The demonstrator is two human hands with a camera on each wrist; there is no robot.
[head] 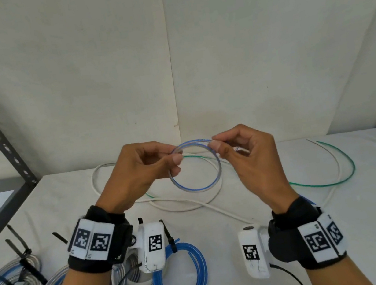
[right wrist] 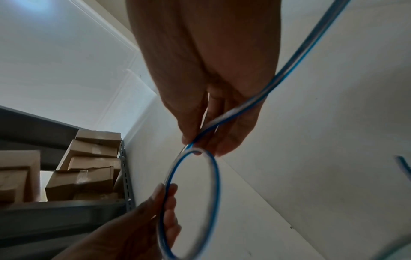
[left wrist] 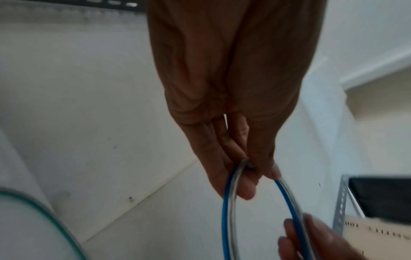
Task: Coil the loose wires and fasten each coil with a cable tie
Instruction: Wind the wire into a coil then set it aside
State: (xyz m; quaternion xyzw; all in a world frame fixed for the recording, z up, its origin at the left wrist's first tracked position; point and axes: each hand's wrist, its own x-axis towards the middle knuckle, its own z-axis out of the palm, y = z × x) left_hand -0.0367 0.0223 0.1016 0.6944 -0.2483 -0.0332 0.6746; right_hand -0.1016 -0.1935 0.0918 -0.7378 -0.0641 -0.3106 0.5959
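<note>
Blue-striped wire loop [head: 194, 166] hangs between both grips.

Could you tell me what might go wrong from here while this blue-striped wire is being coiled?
1. The loop of blue-striped clear wire is only pinched by the left hand and right hand; it may spring open.
2. Its free tail, seen in the right wrist view, could snag the loose white wire or green wire.
3. No cable tie is in hand yet.
</note>
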